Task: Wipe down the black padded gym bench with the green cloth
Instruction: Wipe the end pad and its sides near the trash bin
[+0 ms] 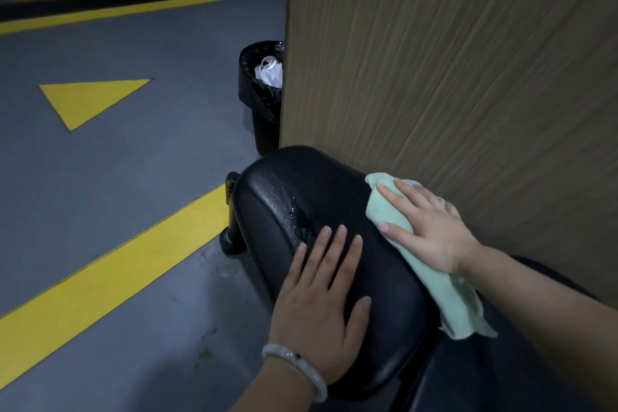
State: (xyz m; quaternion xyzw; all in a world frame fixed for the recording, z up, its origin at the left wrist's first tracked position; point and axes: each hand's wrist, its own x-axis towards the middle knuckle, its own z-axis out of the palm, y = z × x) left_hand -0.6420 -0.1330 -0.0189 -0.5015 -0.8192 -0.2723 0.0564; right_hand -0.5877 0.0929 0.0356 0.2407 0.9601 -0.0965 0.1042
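Nearest to me, at six o'clock, the left hand (322, 306) lies flat with straight fingers on the black padded bench (334, 204), a pale bracelet (297, 368) on its wrist; it grasps nothing and only presses down. At three o'clock from it, the right hand (429, 224) presses the green cloth (394, 211) onto the bench's right edge, just beside a wood-grain panel (451, 60); its fingers lie fairly straight over the bunched cloth with the thumb along its near side, pressing rather than clenching. The cloth's loose tail hangs toward five o'clock, below the wrist. A small patch of wet sheen (296, 217) glints on the pad at twelve o'clock from the left fingertips, still unwiped, I judge. My worry is that the trailing tail could snag between bench and panel, or that the cloth could slip from under a flat palm on the slick padding; the bracing hand could also skid if it meets that wet patch. At eleven o'clock, on the grey floor (117, 177) with yellow markings, stands a black-lined bin (262, 100) holding crumpled white waste, half hidden behind the panel.
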